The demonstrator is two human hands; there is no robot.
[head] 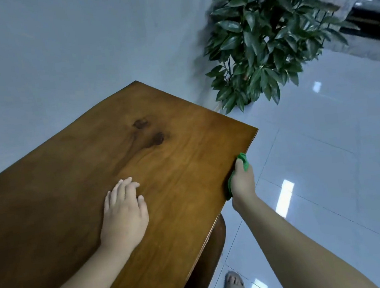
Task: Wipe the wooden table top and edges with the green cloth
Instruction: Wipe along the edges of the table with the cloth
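The wooden table fills the middle and left of the head view, its top brown with two dark knots. My right hand is shut on the green cloth and presses it against the table's right edge, a little below the near right corner. Most of the cloth is hidden under my fingers and palm. My left hand lies flat on the table top, palm down, fingers together, holding nothing.
A leafy potted plant stands on the floor just beyond the table's far right corner. Glossy pale floor tiles spread to the right. My sandalled foot shows below the table edge. A pale wall lies behind the table.
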